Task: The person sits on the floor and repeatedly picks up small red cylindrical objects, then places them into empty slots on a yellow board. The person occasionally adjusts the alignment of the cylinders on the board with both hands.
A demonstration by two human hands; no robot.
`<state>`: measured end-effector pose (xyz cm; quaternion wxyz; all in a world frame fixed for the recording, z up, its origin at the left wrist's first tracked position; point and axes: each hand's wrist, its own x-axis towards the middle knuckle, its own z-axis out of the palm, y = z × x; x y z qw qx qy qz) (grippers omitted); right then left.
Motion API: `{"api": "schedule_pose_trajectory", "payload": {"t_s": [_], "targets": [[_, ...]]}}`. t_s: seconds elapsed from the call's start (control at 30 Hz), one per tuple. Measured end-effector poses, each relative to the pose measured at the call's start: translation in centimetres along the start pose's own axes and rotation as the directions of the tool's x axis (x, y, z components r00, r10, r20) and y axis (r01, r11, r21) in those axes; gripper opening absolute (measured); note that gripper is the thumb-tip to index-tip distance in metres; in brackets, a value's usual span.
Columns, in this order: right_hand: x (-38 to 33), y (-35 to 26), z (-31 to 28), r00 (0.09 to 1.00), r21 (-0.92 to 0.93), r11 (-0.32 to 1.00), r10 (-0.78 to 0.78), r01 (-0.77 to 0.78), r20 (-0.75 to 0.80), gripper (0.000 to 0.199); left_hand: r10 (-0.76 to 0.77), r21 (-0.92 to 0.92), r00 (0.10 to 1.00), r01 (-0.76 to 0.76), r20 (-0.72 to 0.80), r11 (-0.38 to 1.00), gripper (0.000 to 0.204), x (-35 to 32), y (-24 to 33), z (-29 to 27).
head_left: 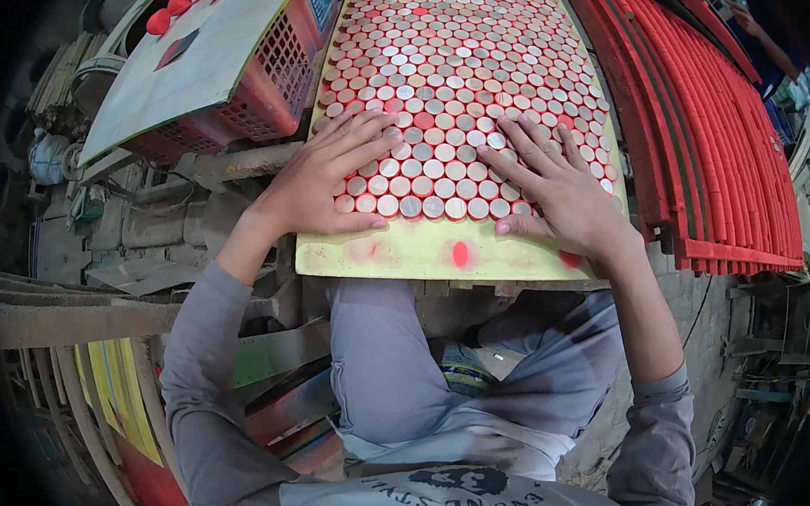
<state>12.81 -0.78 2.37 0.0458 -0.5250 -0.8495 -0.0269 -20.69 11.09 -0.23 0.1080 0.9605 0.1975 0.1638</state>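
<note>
Many small round discs [432, 169] with pale tops and red sides stand packed in rows on a yellow board [405, 258]. My left hand [335, 174] lies flat over the discs at the near left, fingers stretched to the right and thumb along the front row. On the near right side my right hand [549, 184] rests with spread fingers on the discs, its thumb by the front row's right end. Neither hand grips anything. A few tops are red, such as a disc [424, 121] between the hands. Palms hide the discs under them.
At left, a pale sheet [194, 66] lies on a red plastic crate [270, 85], with red pieces [159, 23] on top. Red slatted panels [704, 133] stand close at right. Another person's arm [768, 45] shows at the far right. A wooden beam [237, 163] runs beside the board.
</note>
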Motion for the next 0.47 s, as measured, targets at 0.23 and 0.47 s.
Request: {"api": "schedule_pose_trajectory", "payload": {"t_s": [0.23,0.47], "targets": [[-1.5,1.0,-1.9,0.989,0.173,0.984,-0.014,0.04,-0.149,0.1,0.02,-0.031,0.999,-0.018,0.049,0.999,0.128,0.4,0.1,-0.9],[-10.0,0.2,-4.7,0.948,0.462,0.886,0.126,0.025,-0.293,0.109,0.006,0.047,0.999,-0.009,0.048,0.999,0.119,0.2,0.3,-0.8]]}}
